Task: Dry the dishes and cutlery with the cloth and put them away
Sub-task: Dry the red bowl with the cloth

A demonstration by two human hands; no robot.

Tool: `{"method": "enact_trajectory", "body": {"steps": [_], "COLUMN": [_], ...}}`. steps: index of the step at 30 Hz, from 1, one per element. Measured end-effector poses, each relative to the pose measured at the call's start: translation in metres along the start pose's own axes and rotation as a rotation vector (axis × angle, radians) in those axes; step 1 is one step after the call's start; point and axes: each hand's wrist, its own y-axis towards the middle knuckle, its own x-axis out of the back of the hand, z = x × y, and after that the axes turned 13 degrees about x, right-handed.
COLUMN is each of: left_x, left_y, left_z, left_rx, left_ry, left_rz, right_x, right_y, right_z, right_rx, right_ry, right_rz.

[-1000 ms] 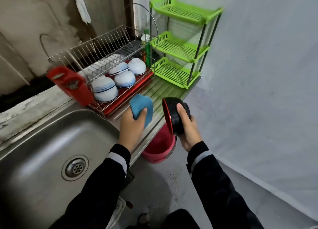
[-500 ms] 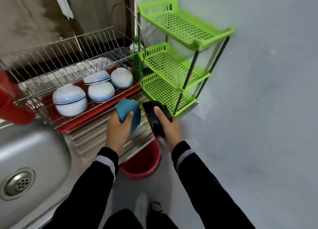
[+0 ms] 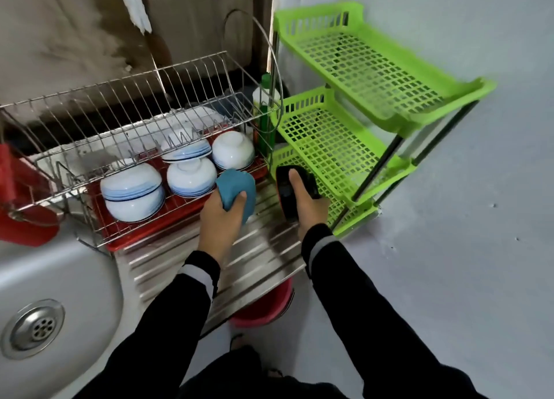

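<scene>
While right hand (image 3: 311, 209) is gripping bowl (image 3: 287, 194) on edge at centre frame, thumb pressing its back, other fingers hidden | left hand (image 3: 220, 221) is clutching cloth (image 3: 236, 185), fingers curled round it | judging: should be lowering bowl level onto lowest rack (image 3: 338, 146) tier, releasing once seated.

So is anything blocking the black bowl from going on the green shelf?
Nothing I can see. The right hand holds the black bowl right at the lowest green shelf, and the mesh beside it looks bare.
</scene>
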Motion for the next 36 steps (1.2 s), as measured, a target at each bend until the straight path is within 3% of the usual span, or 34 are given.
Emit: {"method": "enact_trajectory", "body": {"steps": [4, 8, 13, 19, 25, 36], "left_x": [-0.004, -0.004, -0.001, 0.002, 0.007, 0.033], "left_y": [0.014, 0.026, 0.038, 0.038, 0.029, -0.046], "left_z": [0.0, 0.007, 0.009, 0.01, 0.014, 0.046], "left_rx": [0.012, 0.009, 0.042, 0.038, -0.003, -0.095], "left_ry": [0.013, 0.006, -0.017, -0.063, -0.103, 0.003], "left_rz": [0.025, 0.053, 0.039, 0.021, 0.002, -0.253], "right_x": [-0.012, -0.024, -0.018, -0.015, -0.02, 0.008], "right_y": [0.026, 0.045, 0.052, 0.035, 0.02, -0.034], "right_z": [0.005, 0.003, 0.001, 0.009, -0.034, -0.049], "right_rx": [-0.016, 0.011, 0.061, 0.056, 0.394, 0.836], "right_ry": [-0.234, -0.702, -0.978, -1.117, -1.102, -1.078], "right_rz": [-0.069, -0.006, 0.012, 0.036, 0.057, 0.539]}}
